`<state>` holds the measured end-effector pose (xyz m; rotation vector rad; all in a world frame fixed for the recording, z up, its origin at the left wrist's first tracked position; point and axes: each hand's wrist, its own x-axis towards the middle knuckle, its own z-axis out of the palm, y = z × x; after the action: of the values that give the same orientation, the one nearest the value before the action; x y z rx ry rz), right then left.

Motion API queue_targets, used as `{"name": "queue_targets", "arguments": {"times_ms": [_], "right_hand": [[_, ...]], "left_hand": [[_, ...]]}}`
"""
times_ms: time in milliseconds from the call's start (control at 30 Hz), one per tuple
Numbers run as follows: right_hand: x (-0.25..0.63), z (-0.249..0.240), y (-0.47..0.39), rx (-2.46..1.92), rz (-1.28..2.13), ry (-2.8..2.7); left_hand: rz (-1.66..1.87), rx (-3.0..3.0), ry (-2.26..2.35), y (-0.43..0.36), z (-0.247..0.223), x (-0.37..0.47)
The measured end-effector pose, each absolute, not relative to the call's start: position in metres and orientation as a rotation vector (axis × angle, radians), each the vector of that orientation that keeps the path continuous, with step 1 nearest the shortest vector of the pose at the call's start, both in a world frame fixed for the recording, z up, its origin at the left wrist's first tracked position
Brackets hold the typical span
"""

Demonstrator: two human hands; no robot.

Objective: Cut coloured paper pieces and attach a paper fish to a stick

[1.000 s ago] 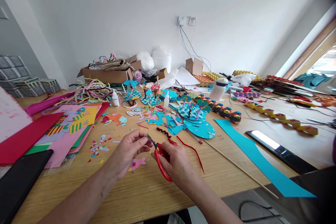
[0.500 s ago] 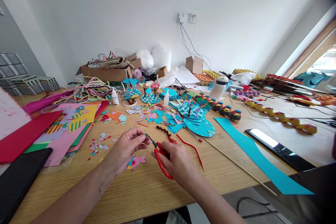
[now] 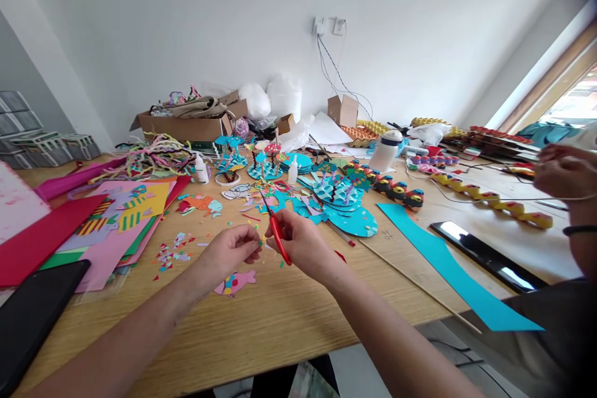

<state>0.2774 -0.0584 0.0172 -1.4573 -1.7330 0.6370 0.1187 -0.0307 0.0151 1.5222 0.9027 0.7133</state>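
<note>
My right hand grips red-handled scissors, their blades pointing up and away toward the far side of the table. My left hand is just left of it, fingertips pinched on a tiny paper bit that is too small to make out. A pink paper fish with coloured dots lies on the wooden table below my left hand. Small paper scraps are scattered to the left.
Coloured paper sheets and a black tablet lie at left. Teal paper crafts, glue bottles, a cardboard box, a long teal strip, a wooden skewer and a black bar crowd the table. Another person's hand is at right.
My right hand has lifted and turned the scissors so the blades point upward. Both hands moved slightly away from me. Another person's hand has come into view at the right.
</note>
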Motion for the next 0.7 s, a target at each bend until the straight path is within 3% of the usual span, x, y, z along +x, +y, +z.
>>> {"name": "queue_targets", "arguments": {"times_ms": [367, 700], "right_hand": [[0.268, 0.025, -0.053, -1.571, 0.464, -1.927], [0.265, 0.008, -0.053, -1.172, 1.045, -1.252]], "left_hand": [[0.564, 1.822, 0.948, -0.022, 0.014, 0.122], [0.756, 1.346, 0.9, -0.035, 0.01, 0.131]]}}
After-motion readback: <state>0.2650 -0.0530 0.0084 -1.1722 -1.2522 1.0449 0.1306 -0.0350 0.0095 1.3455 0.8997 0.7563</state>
